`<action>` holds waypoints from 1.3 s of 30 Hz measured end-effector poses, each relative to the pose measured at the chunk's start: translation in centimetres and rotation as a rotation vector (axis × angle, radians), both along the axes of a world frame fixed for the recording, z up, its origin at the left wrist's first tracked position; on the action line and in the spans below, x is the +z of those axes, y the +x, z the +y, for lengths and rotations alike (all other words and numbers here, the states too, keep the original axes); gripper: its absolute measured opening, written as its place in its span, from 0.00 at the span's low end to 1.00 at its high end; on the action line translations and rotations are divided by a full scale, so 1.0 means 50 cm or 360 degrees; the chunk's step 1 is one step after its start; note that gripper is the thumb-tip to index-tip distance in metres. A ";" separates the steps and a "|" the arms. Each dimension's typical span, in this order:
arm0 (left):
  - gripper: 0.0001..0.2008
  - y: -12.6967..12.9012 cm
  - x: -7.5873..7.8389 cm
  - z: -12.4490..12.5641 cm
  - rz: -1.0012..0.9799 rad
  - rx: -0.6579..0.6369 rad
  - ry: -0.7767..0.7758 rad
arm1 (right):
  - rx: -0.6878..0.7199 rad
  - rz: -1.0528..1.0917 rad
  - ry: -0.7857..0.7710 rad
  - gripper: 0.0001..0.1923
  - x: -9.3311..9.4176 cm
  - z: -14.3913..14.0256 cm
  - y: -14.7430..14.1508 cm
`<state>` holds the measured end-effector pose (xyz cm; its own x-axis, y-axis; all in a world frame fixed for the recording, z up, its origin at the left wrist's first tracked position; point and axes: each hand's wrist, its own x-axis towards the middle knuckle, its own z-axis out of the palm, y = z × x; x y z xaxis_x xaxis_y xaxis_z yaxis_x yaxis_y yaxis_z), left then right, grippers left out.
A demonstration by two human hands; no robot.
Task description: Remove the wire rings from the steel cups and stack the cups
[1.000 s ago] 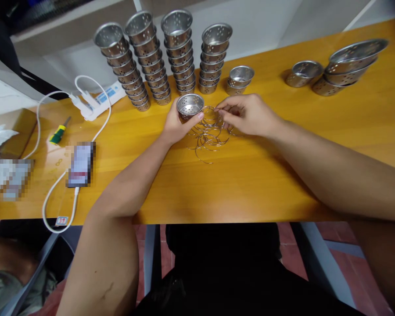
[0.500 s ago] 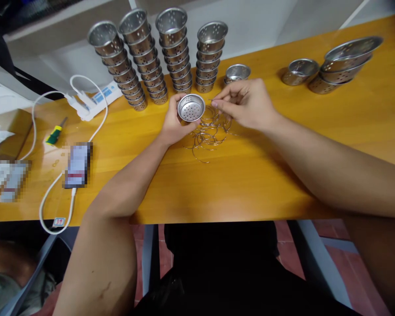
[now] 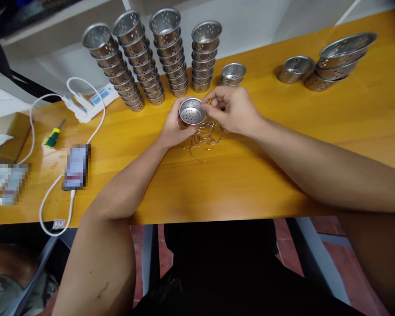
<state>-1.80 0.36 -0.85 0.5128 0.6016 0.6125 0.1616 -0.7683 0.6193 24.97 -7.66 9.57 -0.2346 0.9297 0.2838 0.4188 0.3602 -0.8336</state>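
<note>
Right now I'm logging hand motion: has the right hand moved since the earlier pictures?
Yes: the right hand has shifted left, judged against the short cup stack behind it.

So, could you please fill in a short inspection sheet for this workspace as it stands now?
Surface: wooden table, yellowish-brown, with a glossy sheen.
Job's things: perforated metal cup, mouth tipped toward the camera; pile of curved wires on the table; four tall stacks of cups behind, more cups to the right.
Clutter: screwdriver, phone and cardboard box, all at left.
Hands: left hand holds the cup; right hand has its fingertips at the cup's rim, any wire in them too small to tell.
Cables: white cables plugged into a power strip; one loop hangs past the front edge, ending at the phone.
Surroundings: reddish floor; part of another person, lower left.
</note>
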 end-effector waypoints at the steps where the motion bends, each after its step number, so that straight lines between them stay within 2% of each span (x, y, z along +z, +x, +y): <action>1: 0.45 0.000 0.001 -0.001 0.0029 0.0001 -0.0036 | 0.0004 -0.0013 0.0008 0.37 -0.004 -0.001 -0.002; 4: 0.50 -0.001 -0.001 -0.003 0.0081 -0.0014 -0.0136 | 0.0005 -0.0004 0.0014 0.37 -0.010 -0.006 -0.012; 8: 0.57 -0.002 -0.018 0.009 -0.0029 -0.0016 -0.0130 | -0.0039 0.0044 0.0011 0.37 -0.004 -0.011 -0.021; 15: 0.58 0.004 -0.035 0.031 -0.0124 -0.0209 -0.0298 | 0.0007 0.0070 0.0228 0.31 -0.006 0.016 -0.008; 18: 0.57 0.007 -0.038 0.024 -0.0107 -0.0260 -0.0255 | 0.0009 -0.0023 0.0245 0.24 -0.005 0.016 -0.002; 22: 0.55 0.013 -0.041 0.010 -0.0081 -0.0306 -0.0122 | -0.0048 -0.0094 0.0258 0.22 -0.003 0.009 0.002; 33: 0.56 0.023 -0.036 0.005 -0.0012 -0.0333 -0.0004 | -0.0090 -0.0113 0.0287 0.19 -0.025 0.016 -0.001; 37: 0.61 0.024 -0.021 -0.011 0.0001 -0.0270 -0.0041 | -0.0070 0.0037 0.0266 0.24 -0.030 0.011 -0.010; 39: 0.61 0.027 -0.011 -0.023 -0.0018 -0.0198 -0.0086 | -0.0037 0.0153 0.0222 0.25 -0.030 0.007 -0.017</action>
